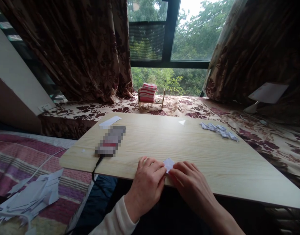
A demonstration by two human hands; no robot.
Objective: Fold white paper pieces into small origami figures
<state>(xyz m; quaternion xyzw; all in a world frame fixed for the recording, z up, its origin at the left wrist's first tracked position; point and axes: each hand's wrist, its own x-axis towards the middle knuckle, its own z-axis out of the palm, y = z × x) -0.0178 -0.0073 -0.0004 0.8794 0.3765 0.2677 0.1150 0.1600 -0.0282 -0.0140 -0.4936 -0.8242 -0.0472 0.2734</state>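
Observation:
A small folded piece of white paper point(168, 164) lies at the near edge of the wooden-topped table point(159, 140), between my two hands. My left hand point(149, 174) grips its left side, fingers curled and pressed together. On the opposite side my right hand point(189, 176) pinches the paper's right edge with bent fingers. Both thumbs are partly hidden beneath the hands. Several folded white paper pieces point(219, 130) sit in a cluster at the table's right, and one small white paper triangle point(182, 122) lies near the far edge.
A white paper strip point(110, 121) and a blurred-out device point(111, 141) with a black cord occupy the table's left. Loose paper strips point(35, 192) are piled on the striped bed cover. Beyond the table stand a small rack of folded red-striped cloths point(148, 92) and a white lamp point(268, 92).

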